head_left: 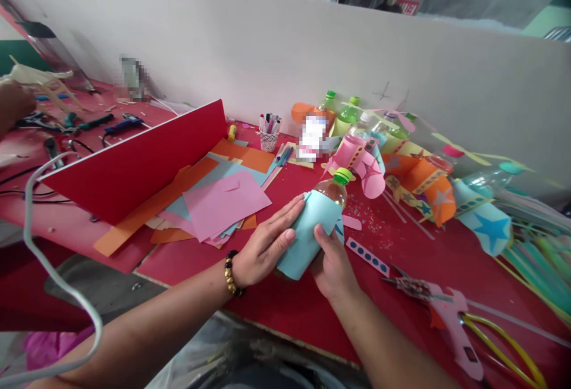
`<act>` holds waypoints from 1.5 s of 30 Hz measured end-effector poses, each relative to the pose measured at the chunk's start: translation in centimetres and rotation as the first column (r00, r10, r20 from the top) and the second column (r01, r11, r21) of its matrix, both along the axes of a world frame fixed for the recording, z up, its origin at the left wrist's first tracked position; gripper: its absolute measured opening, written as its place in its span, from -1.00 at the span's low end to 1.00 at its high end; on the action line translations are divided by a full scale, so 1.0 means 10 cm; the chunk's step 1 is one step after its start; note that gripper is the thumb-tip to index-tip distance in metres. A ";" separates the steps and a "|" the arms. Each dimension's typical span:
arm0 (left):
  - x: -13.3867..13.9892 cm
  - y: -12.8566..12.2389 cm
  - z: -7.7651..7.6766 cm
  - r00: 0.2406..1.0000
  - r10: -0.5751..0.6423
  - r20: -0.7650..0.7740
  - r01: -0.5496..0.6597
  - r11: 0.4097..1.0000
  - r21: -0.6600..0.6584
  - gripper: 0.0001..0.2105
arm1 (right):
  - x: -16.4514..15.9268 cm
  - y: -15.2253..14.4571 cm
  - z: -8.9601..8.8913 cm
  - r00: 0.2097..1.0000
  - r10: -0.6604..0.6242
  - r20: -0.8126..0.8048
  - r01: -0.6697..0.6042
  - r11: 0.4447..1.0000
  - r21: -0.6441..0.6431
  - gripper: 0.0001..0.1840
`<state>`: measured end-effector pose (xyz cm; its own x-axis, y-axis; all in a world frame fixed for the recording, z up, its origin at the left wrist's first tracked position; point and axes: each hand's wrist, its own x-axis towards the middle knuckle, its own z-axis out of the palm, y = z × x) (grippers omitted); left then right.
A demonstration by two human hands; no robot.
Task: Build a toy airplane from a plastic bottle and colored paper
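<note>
A plastic bottle (pixel 331 190) with a green cap leans between my hands near the table's front edge. Light blue paper (pixel 307 234) is wrapped around its body. Along the paper's left side my left hand (pixel 272 240) lies with fingers stretched together, pressing on it. My right hand (pixel 334 258) grips the lower right side, thumb on the paper, its other fingers hidden behind the bottle. A pink strip with blue dots (pixel 368 257) lies to the right. Beyond that is a pink glue gun (pixel 455 323), with yellow-handled scissors (pixel 504 341) beside it.
Coloured paper sheets (pixel 227 201) lie left of the bottle, before a red divider (pixel 147 163). A pen cup (pixel 269 136) stands behind. Decorated bottles (pixel 428 181) crowd the right back. A white cable (pixel 33 234) hangs at left, where another person's hand (pixel 15 103) shows.
</note>
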<state>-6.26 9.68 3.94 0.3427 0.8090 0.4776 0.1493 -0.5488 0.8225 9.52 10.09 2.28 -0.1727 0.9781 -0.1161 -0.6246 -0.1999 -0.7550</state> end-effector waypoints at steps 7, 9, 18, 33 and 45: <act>-0.02 -0.02 -0.01 0.996 -0.024 0.084 0.031 0.997 -0.076 -0.53 | 0.00 0.00 -0.01 1.000 0.005 0.016 -0.006 1.000 0.020 -0.30; -0.02 -0.02 -0.01 0.995 -0.030 0.094 0.038 0.996 -0.078 -0.54 | 0.00 0.00 0.00 1.000 0.006 0.026 -0.007 1.000 0.018 -0.30; 0.00 -0.03 0.02 0.985 0.019 0.171 0.004 0.991 -0.135 -0.56 | -0.03 -0.03 0.00 0.999 0.023 0.023 -0.024 0.999 0.024 -0.32; -0.03 -0.02 -0.01 0.979 -0.012 0.202 0.058 0.973 -0.223 -0.56 | -0.01 -0.01 0.01 1.000 0.017 -0.002 -0.017 1.000 0.010 -0.34; -0.07 0.02 -0.04 0.998 0.019 0.061 -0.005 0.976 -0.218 -0.42 | -0.01 0.01 0.06 0.998 0.005 0.060 -0.005 1.000 0.007 -0.27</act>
<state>-6.94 9.83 3.57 0.3079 0.8997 0.3093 0.0997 -0.3539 0.9300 9.40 10.18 2.87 -0.1707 0.9781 -0.1195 -0.5773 -0.1975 -0.7923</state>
